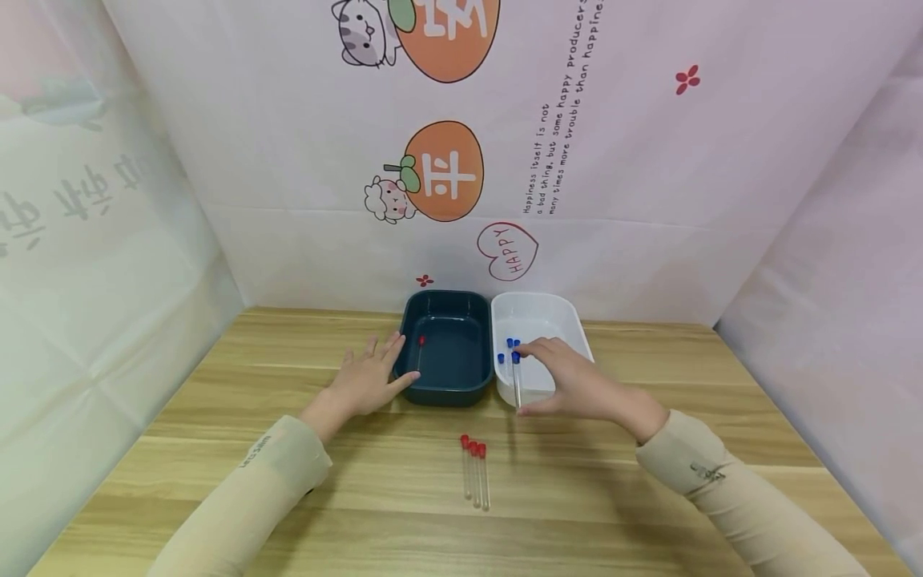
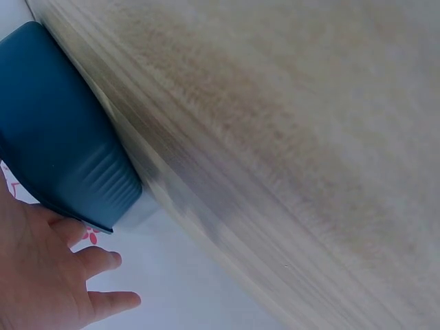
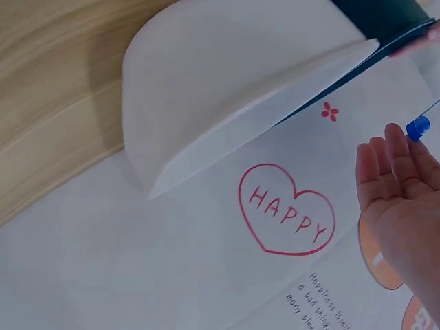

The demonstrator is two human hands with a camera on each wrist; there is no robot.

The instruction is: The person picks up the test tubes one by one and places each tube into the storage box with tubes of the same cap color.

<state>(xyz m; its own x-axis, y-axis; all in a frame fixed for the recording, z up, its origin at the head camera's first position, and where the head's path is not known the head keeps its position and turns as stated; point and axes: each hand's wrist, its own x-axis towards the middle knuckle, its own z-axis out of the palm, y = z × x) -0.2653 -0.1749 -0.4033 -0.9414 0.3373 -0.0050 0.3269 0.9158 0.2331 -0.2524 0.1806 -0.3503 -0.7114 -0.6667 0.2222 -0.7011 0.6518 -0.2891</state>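
Note:
My right hand (image 1: 573, 383) pinches a clear test tube with a blue stopper (image 1: 516, 359), fingers at the stopper and thumb near the lower end. It holds the tube upright over the near left part of a white bin (image 1: 582, 330), where three more blue stoppers (image 1: 501, 358) show. In the right wrist view the held blue stopper (image 3: 418, 128) is by the fingertips. My left hand (image 1: 362, 382), fingers spread, rests at the left rim of a dark blue bin (image 1: 450, 394). Inside that bin lies a tube with a red stopper (image 1: 421, 340).
Three red-stoppered test tubes (image 1: 475, 477) lie side by side on the wooden table (image 1: 375, 505), in front of the bins. The two bins stand next to each other near a printed cloth backdrop (image 1: 613, 264). White cloth also hangs at both sides.

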